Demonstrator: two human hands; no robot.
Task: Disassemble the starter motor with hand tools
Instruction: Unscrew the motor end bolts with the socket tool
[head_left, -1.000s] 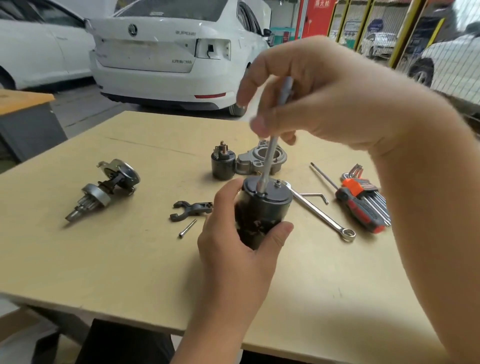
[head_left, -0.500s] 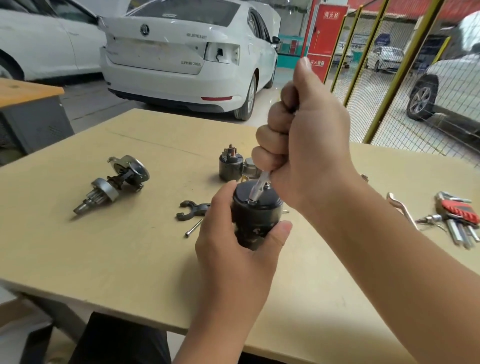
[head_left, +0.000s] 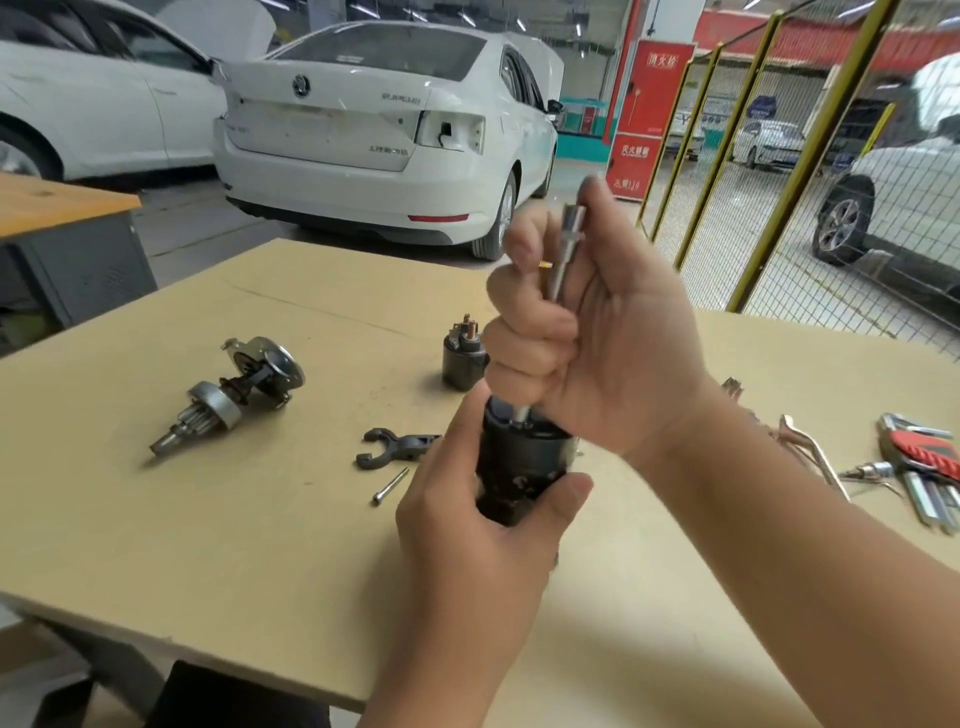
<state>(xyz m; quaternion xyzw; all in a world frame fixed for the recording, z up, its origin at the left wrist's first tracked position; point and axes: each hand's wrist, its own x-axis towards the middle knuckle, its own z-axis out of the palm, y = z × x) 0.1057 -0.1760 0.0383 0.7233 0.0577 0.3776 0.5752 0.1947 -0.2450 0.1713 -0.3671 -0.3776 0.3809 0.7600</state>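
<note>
My left hand (head_left: 467, 525) grips the black cylindrical starter motor body (head_left: 519, 462), held upright above the table. My right hand (head_left: 597, 343) is wrapped around a slim silver driver tool (head_left: 563, 254) that stands nearly upright, its lower tip on the motor's top cap. The tool's upper end pokes out above my fingers. The motor's lower end is hidden behind my left thumb and fingers.
On the tan table (head_left: 208, 545) lie the pinion drive assembly (head_left: 234, 389), a black shift fork (head_left: 400, 447), a loose bolt (head_left: 390, 486), the solenoid (head_left: 462, 358), a combination wrench (head_left: 815, 452) and a red hex key set (head_left: 930, 462). White cars stand beyond.
My right hand has turned on the tool, so the palm side now faces me and the tool's top shows. My left hand still holds the motor in the same place.
</note>
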